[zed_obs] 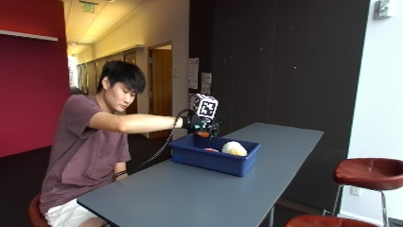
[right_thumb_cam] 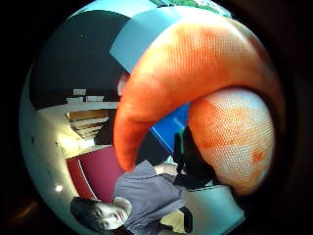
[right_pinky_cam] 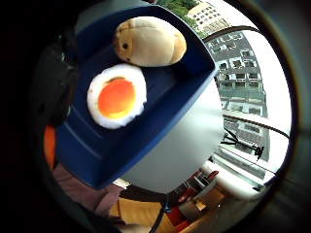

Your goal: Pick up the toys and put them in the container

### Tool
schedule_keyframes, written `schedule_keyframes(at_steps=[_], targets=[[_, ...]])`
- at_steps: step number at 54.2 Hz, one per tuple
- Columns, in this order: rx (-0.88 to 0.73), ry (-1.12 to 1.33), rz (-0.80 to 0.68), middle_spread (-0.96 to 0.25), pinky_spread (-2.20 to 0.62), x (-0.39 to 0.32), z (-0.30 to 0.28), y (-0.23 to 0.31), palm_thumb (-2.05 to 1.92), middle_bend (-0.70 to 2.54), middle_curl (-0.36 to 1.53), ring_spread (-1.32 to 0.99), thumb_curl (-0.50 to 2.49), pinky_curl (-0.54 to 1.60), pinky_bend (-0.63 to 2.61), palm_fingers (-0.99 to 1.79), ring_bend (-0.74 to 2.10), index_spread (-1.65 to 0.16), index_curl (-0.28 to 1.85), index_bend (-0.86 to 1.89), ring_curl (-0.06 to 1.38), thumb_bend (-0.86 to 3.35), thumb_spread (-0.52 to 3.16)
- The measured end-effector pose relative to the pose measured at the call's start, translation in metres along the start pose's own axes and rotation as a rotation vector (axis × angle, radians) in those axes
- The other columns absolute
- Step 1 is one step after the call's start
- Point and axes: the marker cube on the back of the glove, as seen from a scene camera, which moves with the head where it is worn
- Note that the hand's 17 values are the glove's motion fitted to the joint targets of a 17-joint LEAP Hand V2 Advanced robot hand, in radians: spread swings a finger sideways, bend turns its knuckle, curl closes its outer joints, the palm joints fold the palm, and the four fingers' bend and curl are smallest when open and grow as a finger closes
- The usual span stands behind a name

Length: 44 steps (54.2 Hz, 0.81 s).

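A blue container (zed_obs: 214, 160) stands on the grey table (zed_obs: 189, 198). Inside it lie a tan plush toy (zed_obs: 234, 148) (right_pinky_cam: 149, 41) and a fried-egg plush (right_pinky_cam: 116, 96), side by side on the container's floor (right_pinky_cam: 97, 155). My gloved right hand (zed_obs: 197, 124) hovers over the container's far left corner and grips an orange toy (zed_obs: 203, 134). In the thumb side palm view that curved orange and white plush toy (right_thumb_cam: 195, 73) fills most of the picture, close against the palm, with a strip of the blue container (right_thumb_cam: 171, 128) behind it.
The person sits at the table's left side. Bare tabletop stretches before and behind the container. Two red stools (zed_obs: 372, 172) stand off the table's right side. A dark wall runs behind.
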Motion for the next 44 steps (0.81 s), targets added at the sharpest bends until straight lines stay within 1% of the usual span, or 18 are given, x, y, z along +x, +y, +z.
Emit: schedule_keyframes(at_steps=[3, 6, 8, 9, 10, 13, 20, 22, 25, 26, 29, 30, 34, 37, 39, 42, 44], targets=[[-0.05, -0.021, -0.006, -0.27, -0.39, 0.004, 0.002, 0.004, 0.21, 0.89, 0.94, -0.34, 0.67, 0.8, 1.55, -0.31, 1.61, -0.2, 0.61, 0.33, 0.79, -0.08, 1.15], [-0.078, -0.023, -0.005, -0.2, -0.28, 0.007, 0.002, 0.005, 0.08, 0.59, 0.83, -0.27, 0.61, 0.76, 1.47, -0.65, 1.31, -0.2, 0.56, 0.22, 0.72, -0.1, 1.15], [-0.078, -0.024, 0.002, -0.15, -0.22, 0.008, 0.0, 0.006, 0.02, 0.44, 0.77, -0.22, 0.58, 0.73, 1.42, -0.69, 1.13, -0.2, 0.53, 0.17, 0.67, -0.09, 1.15], [-0.073, -0.025, 0.007, -0.13, -0.19, 0.009, -0.001, 0.006, 0.01, 0.39, 0.75, -0.2, 0.57, 0.71, 1.39, -0.65, 1.07, -0.2, 0.51, 0.13, 0.66, -0.08, 1.16], [-0.067, -0.024, 0.011, -0.11, -0.17, 0.009, -0.001, 0.006, -0.01, 0.32, 0.72, -0.17, 0.55, 0.7, 1.37, -0.69, 0.98, -0.2, 0.49, 0.11, 0.63, -0.07, 1.15], [-0.051, -0.011, 0.011, -0.06, -0.11, 0.008, -0.003, 0.005, -0.05, 0.19, 0.65, -0.12, 0.52, 0.65, 1.29, -0.63, 0.79, -0.2, 0.44, 0.07, 0.56, -0.07, 1.15], [-0.018, 0.003, 0.013, 0.01, -0.03, 0.029, -0.011, 0.019, -0.05, 0.09, 0.53, -0.06, 0.46, 0.56, 1.12, -0.5, 0.57, -0.19, 0.35, 0.03, 0.46, -0.05, 1.15], [-0.011, 0.044, 0.086, 0.01, -0.02, 0.034, -0.012, 0.02, -0.05, 0.08, 0.51, -0.05, 0.44, 0.54, 1.08, -0.47, 0.53, -0.19, 0.33, 0.03, 0.44, -0.05, 1.16], [-0.002, 0.166, 0.322, 0.02, 0.0, 0.05, -0.011, 0.02, -0.05, 0.08, 0.47, -0.04, 0.42, 0.51, 1.05, -0.44, 0.49, -0.19, 0.3, 0.03, 0.42, -0.05, 1.16], [0.001, 0.173, 0.329, 0.02, 0.0, 0.053, -0.012, 0.022, -0.05, 0.07, 0.45, -0.03, 0.41, 0.51, 1.04, -0.43, 0.48, -0.19, 0.29, 0.03, 0.42, -0.05, 1.16], [0.009, 0.075, 0.148, 0.02, 0.01, 0.047, -0.016, 0.03, -0.05, 0.07, 0.42, -0.02, 0.4, 0.48, 1.01, -0.4, 0.46, -0.19, 0.27, 0.04, 0.41, -0.05, 1.17], [0.011, 0.059, 0.124, 0.03, 0.01, 0.047, -0.017, 0.032, -0.05, 0.07, 0.41, -0.02, 0.39, 0.48, 1.0, -0.39, 0.45, -0.19, 0.26, 0.04, 0.4, -0.05, 1.17], [0.01, 0.127, 0.209, 0.03, 0.02, 0.067, -0.021, 0.044, -0.05, 0.08, 0.37, -0.01, 0.37, 0.46, 0.97, -0.36, 0.43, -0.19, 0.23, 0.05, 0.4, -0.04, 1.18], [0.004, 0.15, 0.208, 0.03, 0.02, 0.079, -0.024, 0.056, -0.05, 0.08, 0.35, -0.01, 0.36, 0.45, 0.96, -0.34, 0.42, -0.19, 0.22, 0.05, 0.39, -0.04, 1.18], [-0.001, 0.189, 0.278, 0.03, 0.02, 0.088, -0.026, 0.063, -0.05, 0.08, 0.33, -0.01, 0.35, 0.44, 0.95, -0.34, 0.41, -0.19, 0.21, 0.05, 0.39, -0.04, 1.19], [-0.008, 0.188, 0.281, 0.03, 0.03, 0.1, -0.031, 0.077, -0.04, 0.09, 0.31, -0.01, 0.34, 0.43, 0.94, -0.32, 0.4, -0.19, 0.2, 0.06, 0.39, -0.04, 1.19], [-0.006, 0.19, 0.315, 0.03, 0.03, 0.106, -0.032, 0.082, -0.05, 0.1, 0.3, -0.01, 0.33, 0.42, 0.93, -0.31, 0.4, -0.19, 0.19, 0.06, 0.38, -0.04, 1.2]])
